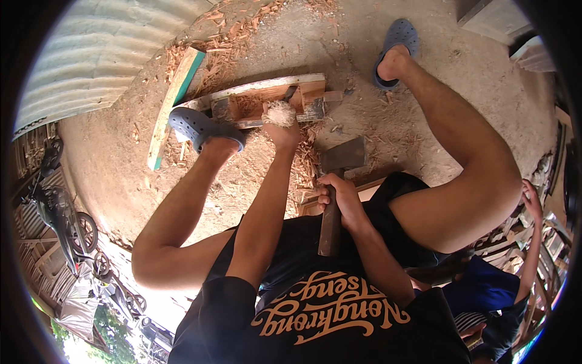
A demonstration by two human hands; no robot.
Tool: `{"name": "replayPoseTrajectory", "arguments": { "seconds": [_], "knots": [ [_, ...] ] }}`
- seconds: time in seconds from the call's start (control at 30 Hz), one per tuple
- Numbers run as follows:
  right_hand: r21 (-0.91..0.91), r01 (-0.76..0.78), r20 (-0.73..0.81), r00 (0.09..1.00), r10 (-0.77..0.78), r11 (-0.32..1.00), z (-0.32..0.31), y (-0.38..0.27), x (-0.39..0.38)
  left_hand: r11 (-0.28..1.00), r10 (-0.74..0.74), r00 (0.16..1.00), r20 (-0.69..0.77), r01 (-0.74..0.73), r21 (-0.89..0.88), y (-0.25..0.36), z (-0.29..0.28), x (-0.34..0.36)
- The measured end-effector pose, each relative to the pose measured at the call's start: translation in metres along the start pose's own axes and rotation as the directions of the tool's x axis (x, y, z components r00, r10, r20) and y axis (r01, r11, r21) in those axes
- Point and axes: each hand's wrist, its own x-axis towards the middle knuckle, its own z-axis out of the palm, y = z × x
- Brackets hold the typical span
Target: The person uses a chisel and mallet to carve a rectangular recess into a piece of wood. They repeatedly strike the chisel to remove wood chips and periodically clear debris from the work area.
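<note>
The wooden block [313, 88], with a pale, worn far edge and a hollow cut into it, lies at twelve o'clock, its length running roughly nine to three. Over it, the chisel [280, 113] shows a frayed, pale butt, its dark blade toward one. The dark mallet [344, 155] has its broad head at two, handle pointing to six

There's one left hand [282, 128], one right hand [344, 199] making two, one pale-topped chisel [280, 113], one broad-headed tool [343, 155], one hollowed wooden piece [257, 91], one green-edged board [174, 106], two blue clogs [203, 130], at least two motorbikes [56, 211], and one other person [480, 285]!
</note>
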Motion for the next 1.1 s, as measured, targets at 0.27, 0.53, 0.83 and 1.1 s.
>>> {"name": "replayPoseTrajectory", "arguments": {
  "seconds": [0.27,0.53,0.83,1.1],
  "knots": [
    [-0.020,0.011,0.006,1.000,-0.011,1.000,0.003,0.001,0.002,0.563,-0.319,0.942,0.103,0.276,-0.779,-0.031,0.010,0.012],
    [-0.124,0.048,-0.032,0.998,-0.052,0.991,0.002,-0.001,-0.003,0.924,0.133,0.971,0.199,-0.195,0.331,0.002,-0.009,0.018],
    [-0.189,0.139,-0.027,0.989,-0.147,0.972,0.002,0.001,0.002,0.978,0.073,0.980,0.184,-0.107,0.182,-0.001,-0.011,0.018],
    [-0.237,0.132,-0.023,0.990,-0.141,0.962,0.000,-0.002,-0.001,0.918,0.163,0.955,0.249,-0.239,0.316,-0.003,-0.002,0.017]
  ]
}}
